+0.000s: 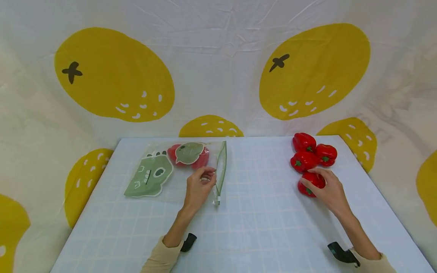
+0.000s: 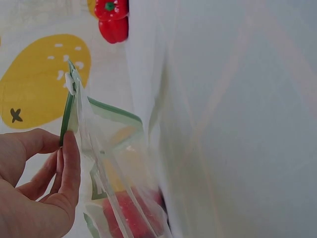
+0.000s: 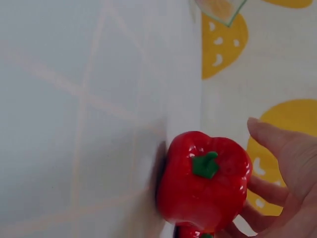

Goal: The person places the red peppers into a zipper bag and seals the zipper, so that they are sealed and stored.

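My left hand (image 1: 200, 186) pinches the green zip edge of a clear zip bag (image 1: 179, 187) between thumb and fingers; the left wrist view shows its mouth parted. Green cartoon shapes are printed on the bag, and red peppers (image 2: 130, 214) lie inside it. At the right, my right hand (image 1: 330, 189) is over the nearest red bell pepper (image 3: 203, 186), thumb and fingers spread about it. In the right wrist view the thumb stands apart from that pepper, while the other fingers are close to its side, partly hidden. Three more bell peppers (image 1: 303, 162) sit clustered just behind.
A white table (image 1: 252, 227) with a faint grid carries everything. Behind it hangs a pale curtain (image 1: 218, 76) with large yellow fruit prints. Dark wrist devices (image 1: 342, 253) show at both sleeves.
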`<state>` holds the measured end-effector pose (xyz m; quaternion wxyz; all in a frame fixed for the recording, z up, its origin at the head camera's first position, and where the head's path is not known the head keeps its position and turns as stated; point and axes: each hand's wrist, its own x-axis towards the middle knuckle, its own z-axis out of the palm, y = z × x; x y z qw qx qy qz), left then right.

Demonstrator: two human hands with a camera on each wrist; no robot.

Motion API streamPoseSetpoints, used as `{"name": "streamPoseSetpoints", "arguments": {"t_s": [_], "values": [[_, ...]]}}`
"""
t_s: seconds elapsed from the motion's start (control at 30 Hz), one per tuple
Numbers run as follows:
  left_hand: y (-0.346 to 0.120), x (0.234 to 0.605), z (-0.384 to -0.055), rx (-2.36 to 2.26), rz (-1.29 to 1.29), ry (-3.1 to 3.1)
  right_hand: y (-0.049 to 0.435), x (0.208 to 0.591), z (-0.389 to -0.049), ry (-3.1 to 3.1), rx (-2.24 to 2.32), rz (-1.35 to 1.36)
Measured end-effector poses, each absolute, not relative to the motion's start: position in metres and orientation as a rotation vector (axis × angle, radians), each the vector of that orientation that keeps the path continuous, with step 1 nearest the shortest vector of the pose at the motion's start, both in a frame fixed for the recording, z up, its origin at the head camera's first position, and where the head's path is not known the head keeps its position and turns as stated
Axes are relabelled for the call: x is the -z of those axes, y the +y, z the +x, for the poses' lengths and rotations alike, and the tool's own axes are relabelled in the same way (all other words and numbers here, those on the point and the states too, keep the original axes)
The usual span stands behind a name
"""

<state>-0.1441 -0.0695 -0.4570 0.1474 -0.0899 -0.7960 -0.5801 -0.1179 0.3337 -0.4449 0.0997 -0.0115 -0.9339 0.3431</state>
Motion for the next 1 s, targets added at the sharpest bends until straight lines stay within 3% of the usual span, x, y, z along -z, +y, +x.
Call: {"name": "streamPoseSetpoints", "arguments": {"t_s": [0.33,0.6,1.0], "values": [[-0.07,0.458,-0.144,1.66,-0.26,-2.296,0.331,0.447,-0.112,-2.768,-1.011,-0.205],[-0.07,0.458,-0.145,1.652,-0.261,-2.295,0.334,0.445,-0.109,-2.806,-0.884,-0.075],[-0.071,0.459,-0.144,1.653,-0.258,-2.296,0.328,0.445,-0.106,-2.826,-0.764,-0.135]]}}
